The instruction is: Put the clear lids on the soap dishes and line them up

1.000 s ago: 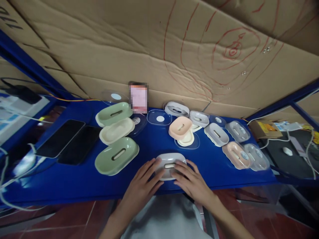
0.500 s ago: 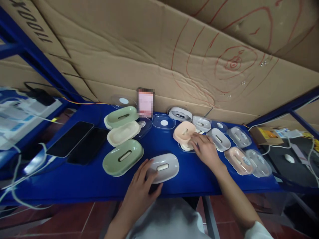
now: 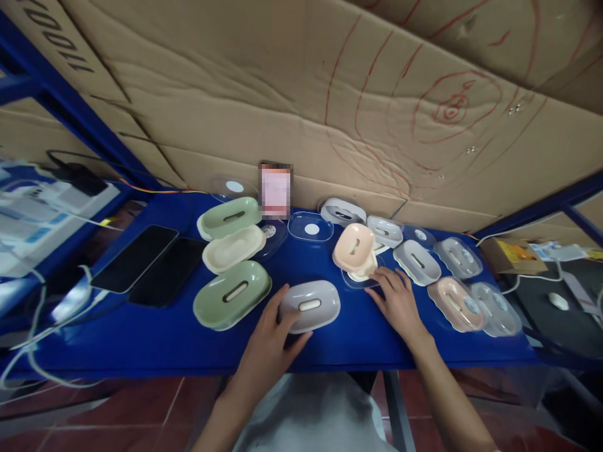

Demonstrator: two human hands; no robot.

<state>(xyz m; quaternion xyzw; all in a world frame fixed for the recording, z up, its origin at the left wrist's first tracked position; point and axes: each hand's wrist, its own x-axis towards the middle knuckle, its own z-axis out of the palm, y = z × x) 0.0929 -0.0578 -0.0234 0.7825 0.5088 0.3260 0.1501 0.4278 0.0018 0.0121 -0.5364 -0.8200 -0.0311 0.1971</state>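
Note:
A grey oval soap dish [image 3: 325,299] with a slot in its floor sits on the blue tabletop near the front. My left hand [image 3: 273,329] grips its left end, fingers on the far side and thumb at the near edge. My right hand [image 3: 396,301] is open and holds nothing, its fingertips by a cream insert [image 3: 362,270]. Whether they touch the insert is unclear. A peach soap dish [image 3: 353,248] rests tilted partly over the insert, and a clear lid lies beneath them. To the left are a green soap dish [image 3: 207,307] and a cream tray [image 3: 233,250].
Another green dish [image 3: 228,216] stands behind the cream tray. Several grey, peach and clear pieces, including a grey dish [image 3: 418,262], line the right side. Two dark phones [image 3: 136,258] lie at the left near white cables. A propped-up phone [image 3: 276,191] leans against the cardboard wall [image 3: 211,94].
My right hand has drawn back from the peach dish toward me and let it go. My left hand keeps hold of the grey dish, which has barely moved.

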